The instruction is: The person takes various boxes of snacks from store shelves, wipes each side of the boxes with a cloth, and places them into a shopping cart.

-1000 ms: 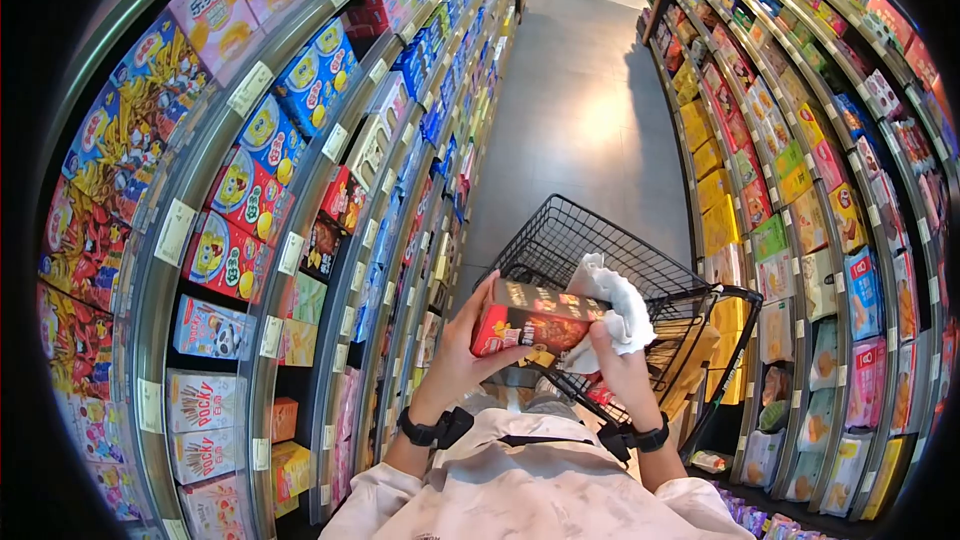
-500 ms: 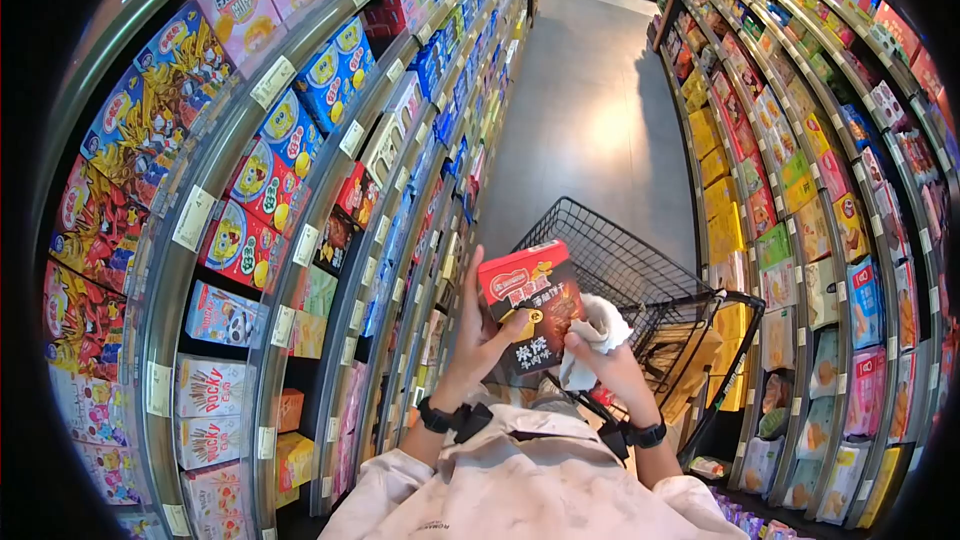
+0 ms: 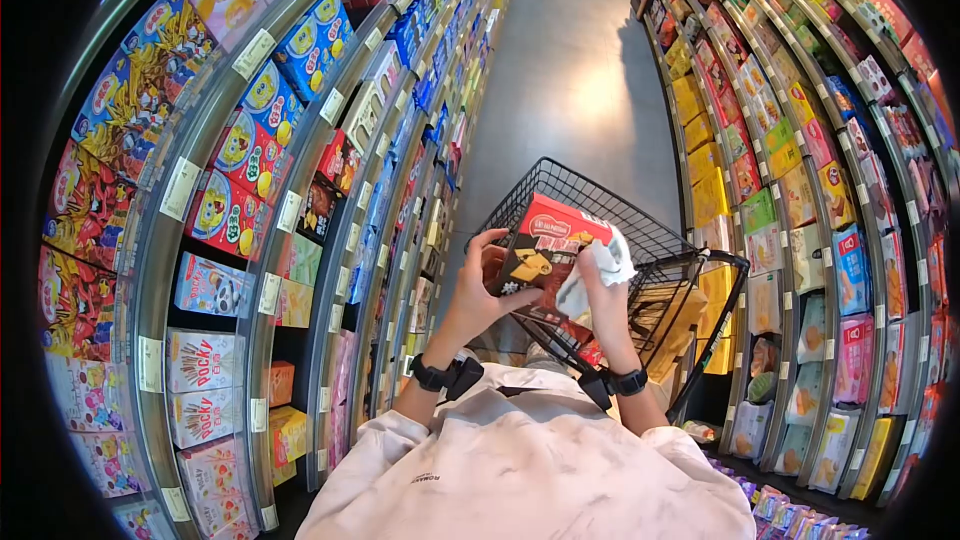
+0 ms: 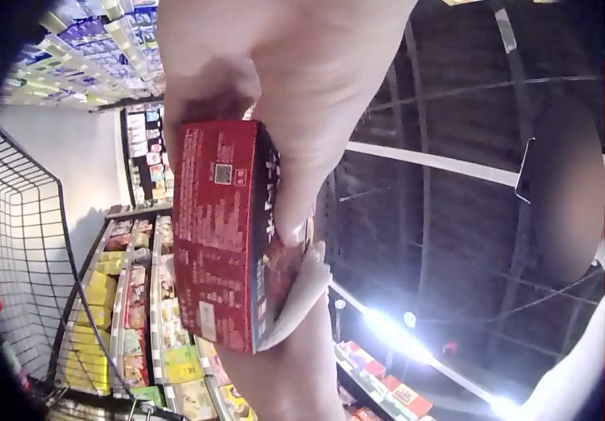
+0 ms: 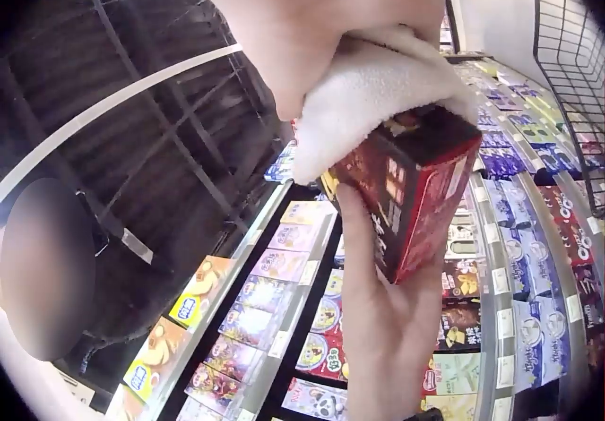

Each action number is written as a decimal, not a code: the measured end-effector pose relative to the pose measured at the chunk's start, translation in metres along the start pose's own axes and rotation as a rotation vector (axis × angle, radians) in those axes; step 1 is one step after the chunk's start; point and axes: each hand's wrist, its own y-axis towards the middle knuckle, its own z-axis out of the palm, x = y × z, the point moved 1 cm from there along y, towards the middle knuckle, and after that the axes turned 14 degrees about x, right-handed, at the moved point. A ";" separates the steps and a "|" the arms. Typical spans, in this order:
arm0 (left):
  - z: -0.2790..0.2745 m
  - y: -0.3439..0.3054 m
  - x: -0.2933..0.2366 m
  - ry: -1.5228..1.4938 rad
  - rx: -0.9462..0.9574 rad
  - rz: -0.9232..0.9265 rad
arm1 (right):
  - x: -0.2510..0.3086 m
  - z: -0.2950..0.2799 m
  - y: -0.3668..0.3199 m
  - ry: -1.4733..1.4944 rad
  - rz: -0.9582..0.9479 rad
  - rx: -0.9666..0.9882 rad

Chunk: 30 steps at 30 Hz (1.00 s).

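Observation:
A red and black snack box is held tilted in front of the person, over the near side of the cart. My left hand grips its left end, thumb across the front and fingers behind. At the other end, my right hand holds a white cloth against the box. The right wrist view shows this fluffy cloth wrapped over one end of the box. In the left wrist view a red side with printed text and a square code is visible.
A black wire shopping cart stands just ahead, with a brown paper item by its right side. Shelves of boxed snacks line the left of the aisle, and packaged goods line the right. Grey floor stretches ahead between them.
The box has turned in the hands: its front faced up half a second ago, and now it tilts with a red side uppermost. The cloth stays at its right end.

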 end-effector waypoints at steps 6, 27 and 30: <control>-0.019 -0.002 -0.025 0.358 0.055 0.189 | 0.018 -0.020 0.008 -0.279 -0.153 0.168; -0.024 -0.016 -0.024 0.110 0.046 0.000 | 0.027 -0.016 0.003 -0.422 0.010 0.451; -0.023 -0.012 -0.021 0.185 0.005 0.087 | 0.030 -0.007 0.004 -0.529 -0.035 0.448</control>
